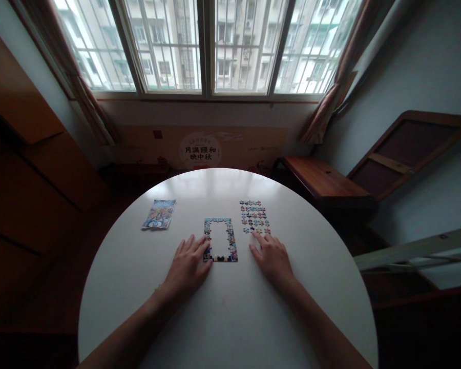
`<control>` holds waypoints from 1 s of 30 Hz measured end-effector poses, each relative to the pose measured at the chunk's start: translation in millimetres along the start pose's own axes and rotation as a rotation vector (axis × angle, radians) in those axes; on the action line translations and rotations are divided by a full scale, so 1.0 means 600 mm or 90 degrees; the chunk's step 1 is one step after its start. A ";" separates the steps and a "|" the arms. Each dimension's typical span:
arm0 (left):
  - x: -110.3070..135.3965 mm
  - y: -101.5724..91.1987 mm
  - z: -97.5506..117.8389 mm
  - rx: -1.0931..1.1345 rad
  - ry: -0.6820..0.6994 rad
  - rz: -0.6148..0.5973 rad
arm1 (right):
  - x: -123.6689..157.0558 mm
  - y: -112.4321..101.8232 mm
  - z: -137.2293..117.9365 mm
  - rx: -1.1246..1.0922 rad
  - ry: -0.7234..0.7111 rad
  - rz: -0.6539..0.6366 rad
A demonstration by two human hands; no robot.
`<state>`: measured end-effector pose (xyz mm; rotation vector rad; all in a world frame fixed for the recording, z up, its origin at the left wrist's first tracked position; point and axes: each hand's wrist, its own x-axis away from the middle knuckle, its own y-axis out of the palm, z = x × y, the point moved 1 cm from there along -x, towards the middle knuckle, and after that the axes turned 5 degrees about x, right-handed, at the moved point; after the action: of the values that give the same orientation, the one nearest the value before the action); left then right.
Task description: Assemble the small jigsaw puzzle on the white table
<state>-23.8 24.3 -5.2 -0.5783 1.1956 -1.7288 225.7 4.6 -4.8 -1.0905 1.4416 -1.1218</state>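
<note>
A jigsaw puzzle frame [233, 247] of joined border pieces lies flat on the white table, its middle showing bare tabletop. My left hand [188, 259] rests on the frame's left edge, fingers spread. Right of the frame, loose jigsaw pieces [254, 210] are laid out in rows. My right hand [272, 256] lies at the near end of these rows, fingers apart, its index fingertip touching or just beside a dark piece [252, 228]. Nothing is visibly gripped in either hand.
A colourful printed packet [160, 214] lies at the left on the round white table [138, 287]. Beyond the table stand a wooden bench [326, 177] at the right and a wooden cabinet [30, 174] at the left. A barred window [242, 51] fills the back.
</note>
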 end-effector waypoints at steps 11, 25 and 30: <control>0.001 -0.001 0.000 0.006 0.001 0.004 | -0.003 -0.005 0.001 -0.038 0.006 -0.005; 0.002 -0.002 0.002 0.007 0.002 0.002 | -0.003 -0.003 0.003 -0.066 0.016 0.009; 0.001 -0.003 0.002 0.009 0.000 0.000 | -0.004 -0.005 0.004 -0.067 0.014 0.006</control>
<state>-23.8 23.2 -3.2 -0.5703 1.1819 -1.7358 228.7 6.2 -2.0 -1.1472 1.5356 -1.0644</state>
